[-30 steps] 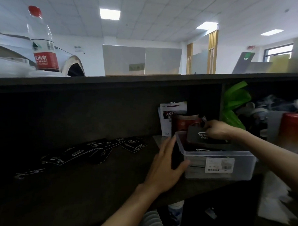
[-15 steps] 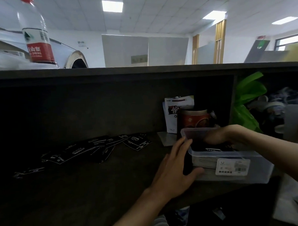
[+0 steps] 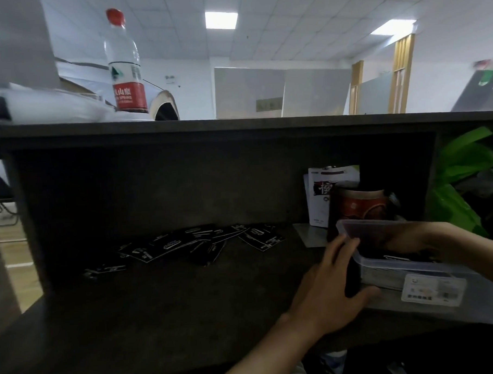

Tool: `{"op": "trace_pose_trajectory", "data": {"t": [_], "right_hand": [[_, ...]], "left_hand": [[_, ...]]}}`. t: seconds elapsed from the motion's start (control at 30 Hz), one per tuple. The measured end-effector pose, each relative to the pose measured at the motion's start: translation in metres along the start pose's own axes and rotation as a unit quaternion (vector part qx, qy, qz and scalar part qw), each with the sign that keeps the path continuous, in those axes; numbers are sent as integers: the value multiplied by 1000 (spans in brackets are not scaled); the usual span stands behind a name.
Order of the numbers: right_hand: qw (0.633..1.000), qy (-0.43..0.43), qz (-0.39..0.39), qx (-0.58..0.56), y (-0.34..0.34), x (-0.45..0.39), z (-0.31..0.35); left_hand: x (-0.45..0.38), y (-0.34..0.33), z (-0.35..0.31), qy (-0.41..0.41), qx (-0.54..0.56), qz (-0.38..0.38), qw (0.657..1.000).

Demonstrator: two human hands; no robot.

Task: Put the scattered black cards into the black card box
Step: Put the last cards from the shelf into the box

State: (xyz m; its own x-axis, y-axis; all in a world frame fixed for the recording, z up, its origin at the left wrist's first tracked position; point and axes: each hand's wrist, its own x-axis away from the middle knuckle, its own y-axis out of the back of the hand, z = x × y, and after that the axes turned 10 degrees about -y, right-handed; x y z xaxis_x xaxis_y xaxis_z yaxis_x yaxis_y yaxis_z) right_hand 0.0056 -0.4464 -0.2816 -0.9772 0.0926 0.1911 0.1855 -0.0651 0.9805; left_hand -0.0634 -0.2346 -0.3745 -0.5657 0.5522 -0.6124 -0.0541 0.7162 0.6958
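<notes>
Most of the work remained outstanding at the time of inspection. Nearest the viewer, the left hand (image 3: 333, 289) lay on the shelf (image 3: 188, 302), fingers spread and thumb out, pressed against the near-left corner of the clear plastic tub (image 3: 442, 297) at the right end of the shelf. It held nothing; it appeared to be steadying the tub.

The right hand (image 3: 411, 240) reached down into the tub from the right. Its fingers sat behind the tub wall, so it could not be established how far they were closed or whether they held anything. A dark object with white print, judged to be the black card box (image 3: 395, 258), lay inside the tub under that hand; whether it stood open could not be confirmed.

Farther back and to the left, the black cards (image 3: 197, 242) lay loose and overlapping on the shelf, well apart from the tub, with one stray card (image 3: 106, 270) at the far left of the group. None was seen in either hand or in the box. On this evidence, gathering had not begun.

Behind the tub stood a red tin (image 3: 362, 204) and a white packet (image 3: 322, 195). A water bottle (image 3: 124, 65) stood on the top ledge.
</notes>
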Motion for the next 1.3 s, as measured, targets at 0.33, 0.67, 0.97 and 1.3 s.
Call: {"op": "trace_pose_trajectory", "data": {"t": [0.33, 0.67, 0.97, 1.3], "right_hand": [[972, -22, -187, -139, 34, 23, 35], [949, 176, -146, -216, -36, 59, 229], [950, 236, -132, -158, -116, 39, 319], [943, 243, -164, -158, -125, 29, 322]], "left_hand": [[12, 28, -2, 72, 61, 1, 996], [170, 237, 139, 391, -351, -7, 851], [215, 261, 175, 475, -320, 64, 817], [223, 259, 146, 458, -412, -64, 785]]}}
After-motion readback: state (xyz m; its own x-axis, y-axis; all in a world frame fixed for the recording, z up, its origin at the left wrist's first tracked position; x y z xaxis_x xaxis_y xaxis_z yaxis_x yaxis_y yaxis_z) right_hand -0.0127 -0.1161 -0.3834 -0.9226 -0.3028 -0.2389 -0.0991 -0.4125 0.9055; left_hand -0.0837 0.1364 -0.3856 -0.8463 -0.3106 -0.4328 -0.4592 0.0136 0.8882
